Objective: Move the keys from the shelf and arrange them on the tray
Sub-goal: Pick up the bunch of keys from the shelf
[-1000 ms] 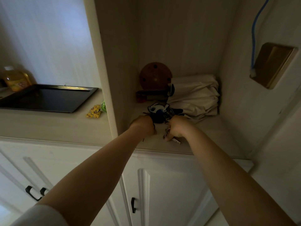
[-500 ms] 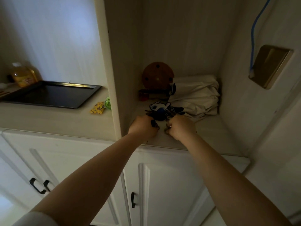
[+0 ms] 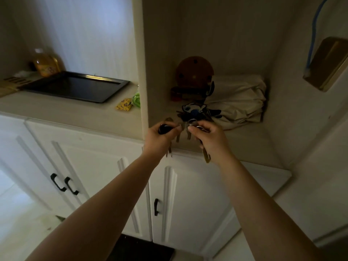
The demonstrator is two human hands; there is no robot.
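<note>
Both hands are at the front edge of the shelf (image 3: pixel 244 146) in the open niche. My left hand (image 3: pixel 160 140) is closed around a bunch of keys with a black fob (image 3: pixel 164 128); key blades hang below the fist. My right hand (image 3: pixel 209 138) grips another key bunch (image 3: pixel 206 157) by its ring, with a brass key dangling under the wrist. More keys with a blue and white cartoon charm (image 3: pixel 194 110) lie on the shelf just behind the hands. The black tray (image 3: pixel 114 90) sits on the counter to the left, past the niche's side wall.
A folded cream cloth bag (image 3: pixel 241 102) and a round brown wooden disc (image 3: pixel 194 72) fill the back of the shelf. A yellow packet (image 3: pixel 124 107) and a green item (image 3: pixel 137 99) lie on the counter by the tray. A bottle of yellow liquid (image 3: pixel 45 63) stands behind it. White cabinet doors (image 3: pixel 94 166) are below.
Both hands closed on key bunches and lifted them off the shelf toward its front edge; keys now dangle below each hand. The view has shifted slightly right and back.
</note>
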